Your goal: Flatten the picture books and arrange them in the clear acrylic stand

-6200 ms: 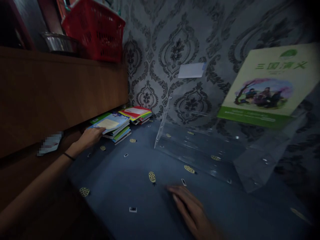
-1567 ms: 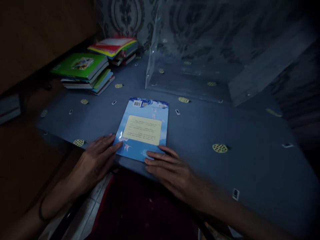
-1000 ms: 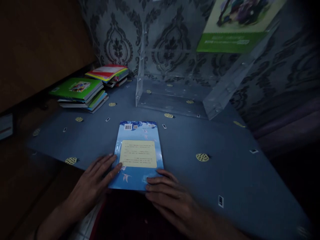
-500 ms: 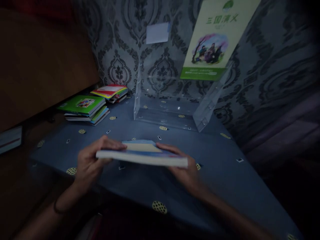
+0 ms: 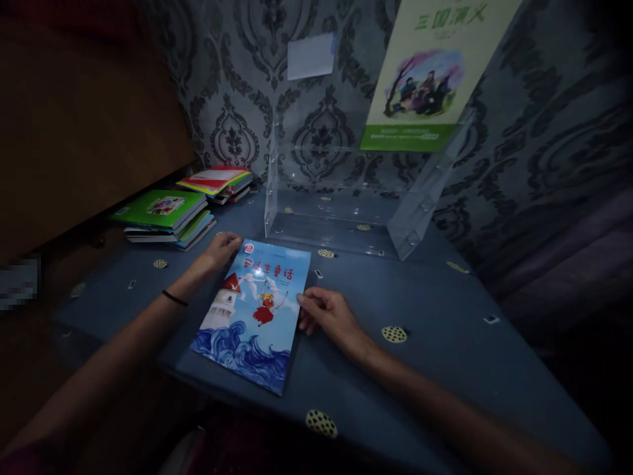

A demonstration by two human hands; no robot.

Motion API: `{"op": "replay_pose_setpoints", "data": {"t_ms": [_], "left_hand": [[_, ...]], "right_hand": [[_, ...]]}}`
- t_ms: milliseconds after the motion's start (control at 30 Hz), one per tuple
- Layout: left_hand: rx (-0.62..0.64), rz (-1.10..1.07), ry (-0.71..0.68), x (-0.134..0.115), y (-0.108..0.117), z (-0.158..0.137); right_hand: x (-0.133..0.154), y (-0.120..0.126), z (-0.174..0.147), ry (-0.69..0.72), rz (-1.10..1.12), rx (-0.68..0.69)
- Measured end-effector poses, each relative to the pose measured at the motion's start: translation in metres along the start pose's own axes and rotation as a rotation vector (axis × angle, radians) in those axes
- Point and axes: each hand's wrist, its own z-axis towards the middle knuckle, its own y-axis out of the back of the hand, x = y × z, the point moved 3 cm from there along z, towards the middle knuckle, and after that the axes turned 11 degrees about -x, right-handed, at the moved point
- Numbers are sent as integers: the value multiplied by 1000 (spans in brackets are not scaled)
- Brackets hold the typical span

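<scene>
A thin picture book (image 5: pixel 262 284) faces up in front of me, over the near part of the table. Its blue cover carries red Chinese lettering, a lighthouse, a figure with white birds, and dark blue waves. My left hand (image 5: pixel 221 252) pinches its upper left corner. At its right edge, my right hand (image 5: pixel 329 318) has the thumb on the cover's side and the other fingers curled by or under the edge. Whether the book rests fully on the cloth is unclear.
A clear acrylic stand (image 5: pixel 408 231) is at the back of the table (image 5: pixel 425 396). A cream-and-green book (image 5: pixel 403 135) appears upright at its upper right, a white card (image 5: pixel 310 58) to its left. Two book stacks, one topped by a green book (image 5: pixel 158 208), one by a red book (image 5: pixel 215 177), lie back left.
The book was held edge-on, partly open, between both hands; now it is closed, cover up and lower. My left hand moved up to its top corner, and my right hand shifted to its right edge.
</scene>
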Motion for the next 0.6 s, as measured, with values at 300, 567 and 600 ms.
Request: {"op": "replay_pose_setpoints", "data": {"t_ms": [300,567,600], "left_hand": [[42,583,-610,17,0,-15],[128,555,-582,39,-9,-21],[129,549,-584,41,-8,-21]], "right_hand": [[18,7,3,500,-583,-89],[26,-71,66,750,-843,268],[22,-76,75,735,-866,277]]}}
